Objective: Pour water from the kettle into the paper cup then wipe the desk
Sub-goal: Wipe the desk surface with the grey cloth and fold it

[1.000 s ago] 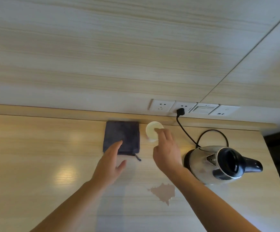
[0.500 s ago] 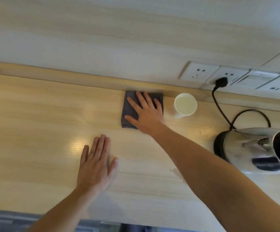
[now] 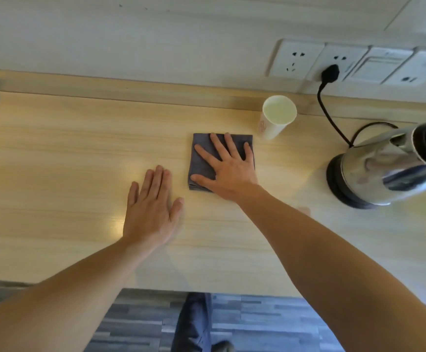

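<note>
Head view: the folded dark grey cloth (image 3: 201, 163) was pressed flat on the pale wooden desk (image 3: 54, 153) under the right hand (image 3: 228, 168), fingers spread wide; the left hand (image 3: 150, 209) was laid flat beside it, fingers together. The white paper cup (image 3: 276, 118) was stood upright behind the cloth, the steel kettle (image 3: 389, 168) to the right.

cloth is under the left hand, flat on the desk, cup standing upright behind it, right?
Not quite: in the head view the right hand presses flat on the cloth, not the left. The left hand lies flat on the bare desk beside it. The cup does stand upright behind the cloth.
</note>
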A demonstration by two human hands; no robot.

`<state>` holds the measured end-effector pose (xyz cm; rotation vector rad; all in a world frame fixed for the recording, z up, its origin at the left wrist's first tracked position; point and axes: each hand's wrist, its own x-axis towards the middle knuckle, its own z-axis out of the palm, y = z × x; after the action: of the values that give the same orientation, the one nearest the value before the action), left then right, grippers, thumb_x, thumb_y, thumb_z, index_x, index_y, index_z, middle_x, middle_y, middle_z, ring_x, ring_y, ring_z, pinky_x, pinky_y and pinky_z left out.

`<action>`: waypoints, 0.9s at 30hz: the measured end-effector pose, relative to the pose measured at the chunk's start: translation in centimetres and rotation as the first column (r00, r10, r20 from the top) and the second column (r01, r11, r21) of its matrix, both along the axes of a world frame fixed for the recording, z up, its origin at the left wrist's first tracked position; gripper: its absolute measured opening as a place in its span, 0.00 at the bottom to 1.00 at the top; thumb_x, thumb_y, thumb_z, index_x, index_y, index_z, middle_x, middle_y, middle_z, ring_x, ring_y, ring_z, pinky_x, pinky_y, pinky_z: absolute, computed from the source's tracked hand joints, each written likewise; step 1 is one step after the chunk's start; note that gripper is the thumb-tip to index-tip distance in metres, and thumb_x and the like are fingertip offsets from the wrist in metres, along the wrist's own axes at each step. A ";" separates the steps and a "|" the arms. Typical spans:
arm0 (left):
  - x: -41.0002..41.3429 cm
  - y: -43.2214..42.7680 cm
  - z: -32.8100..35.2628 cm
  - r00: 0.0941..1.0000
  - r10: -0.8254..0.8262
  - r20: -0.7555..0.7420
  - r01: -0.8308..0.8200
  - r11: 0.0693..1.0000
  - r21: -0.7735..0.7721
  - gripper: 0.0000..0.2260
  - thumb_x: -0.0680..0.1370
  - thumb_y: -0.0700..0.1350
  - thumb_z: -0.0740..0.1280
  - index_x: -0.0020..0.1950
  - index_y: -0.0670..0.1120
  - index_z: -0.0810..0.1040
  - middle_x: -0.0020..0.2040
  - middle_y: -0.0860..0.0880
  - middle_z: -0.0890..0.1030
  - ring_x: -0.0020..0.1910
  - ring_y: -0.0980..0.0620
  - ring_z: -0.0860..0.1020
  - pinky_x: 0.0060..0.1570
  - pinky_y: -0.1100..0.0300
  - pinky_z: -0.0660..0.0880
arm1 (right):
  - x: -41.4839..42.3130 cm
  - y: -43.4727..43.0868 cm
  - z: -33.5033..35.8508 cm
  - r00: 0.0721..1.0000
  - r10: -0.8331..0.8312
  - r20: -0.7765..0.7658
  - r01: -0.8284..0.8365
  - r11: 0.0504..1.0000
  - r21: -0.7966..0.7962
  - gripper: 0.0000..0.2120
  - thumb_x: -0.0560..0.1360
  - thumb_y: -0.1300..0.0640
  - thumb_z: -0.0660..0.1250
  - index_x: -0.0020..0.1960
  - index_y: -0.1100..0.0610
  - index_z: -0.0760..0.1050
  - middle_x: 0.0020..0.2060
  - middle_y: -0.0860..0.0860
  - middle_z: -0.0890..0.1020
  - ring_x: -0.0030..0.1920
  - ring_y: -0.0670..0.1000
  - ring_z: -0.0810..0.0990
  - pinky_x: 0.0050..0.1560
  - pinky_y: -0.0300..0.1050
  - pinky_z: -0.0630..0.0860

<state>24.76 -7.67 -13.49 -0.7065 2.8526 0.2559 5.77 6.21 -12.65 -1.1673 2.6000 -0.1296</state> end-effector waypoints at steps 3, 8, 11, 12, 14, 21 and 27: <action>0.0 0.1 0.1 1.000 0.015 -0.023 -0.015 1.000 0.013 0.33 0.84 0.62 0.41 0.86 0.48 0.42 0.87 0.49 0.43 0.86 0.50 0.43 0.84 0.44 0.45 | 2.9 1.8 0.0 1.000 -0.018 0.012 0.018 1.000 -0.008 0.40 0.74 0.20 0.44 0.81 0.32 0.40 0.84 0.44 0.40 0.83 0.53 0.36 0.78 0.70 0.37; 0.2 0.3 0.2 0.999 0.030 -0.037 -0.030 0.999 0.014 0.34 0.83 0.62 0.44 0.86 0.49 0.42 0.87 0.50 0.44 0.86 0.50 0.43 0.83 0.44 0.45 | 7.6 4.6 -0.1 0.999 -0.032 0.018 0.032 0.999 -0.007 0.40 0.73 0.19 0.44 0.81 0.31 0.39 0.84 0.43 0.39 0.83 0.53 0.35 0.78 0.70 0.36; 0.2 0.3 0.0 0.999 0.027 -0.047 -0.027 1.000 -0.001 0.34 0.83 0.62 0.44 0.86 0.49 0.42 0.87 0.50 0.44 0.86 0.50 0.44 0.84 0.43 0.45 | 10.3 6.2 -0.2 0.999 -0.038 0.025 0.038 0.999 0.005 0.40 0.73 0.19 0.44 0.81 0.31 0.39 0.84 0.43 0.38 0.83 0.52 0.34 0.78 0.70 0.35; 0.3 0.3 0.0 0.998 0.026 -0.049 -0.026 1.000 -0.005 0.34 0.83 0.62 0.44 0.86 0.48 0.42 0.87 0.49 0.45 0.86 0.50 0.44 0.84 0.43 0.45 | 11.2 6.7 -0.2 0.999 -0.035 0.024 0.035 0.999 0.008 0.40 0.73 0.19 0.44 0.81 0.31 0.38 0.84 0.43 0.38 0.83 0.52 0.34 0.78 0.70 0.35; 0.3 0.3 0.1 0.998 0.026 -0.056 -0.026 1.000 0.001 0.34 0.83 0.62 0.45 0.86 0.48 0.43 0.87 0.49 0.46 0.86 0.49 0.45 0.83 0.43 0.46 | 13.0 7.8 -0.2 0.999 -0.033 0.028 0.033 0.999 0.009 0.40 0.74 0.20 0.43 0.81 0.31 0.38 0.84 0.43 0.38 0.83 0.52 0.34 0.78 0.70 0.35; 0.6 0.4 0.1 0.997 0.014 -0.073 -0.012 1.000 0.023 0.32 0.84 0.60 0.47 0.86 0.48 0.46 0.87 0.48 0.48 0.86 0.48 0.47 0.83 0.43 0.46 | 19.1 12.0 -0.5 1.000 -0.027 0.000 0.027 0.998 -0.051 0.34 0.80 0.27 0.46 0.83 0.35 0.45 0.84 0.43 0.45 0.84 0.51 0.40 0.80 0.66 0.39; 3.2 3.4 0.4 0.996 -0.028 -0.087 0.037 0.994 0.105 0.31 0.85 0.57 0.47 0.86 0.47 0.47 0.87 0.47 0.48 0.86 0.49 0.46 0.83 0.43 0.45 | 23.2 14.9 -1.9 0.993 -0.085 -0.085 0.065 0.974 -0.215 0.24 0.85 0.39 0.52 0.80 0.41 0.64 0.82 0.43 0.60 0.83 0.47 0.55 0.80 0.57 0.54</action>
<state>27.92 -4.28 -13.13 -0.6419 2.9022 0.4392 28.98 21.13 -14.50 -1.1687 2.7692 -0.3861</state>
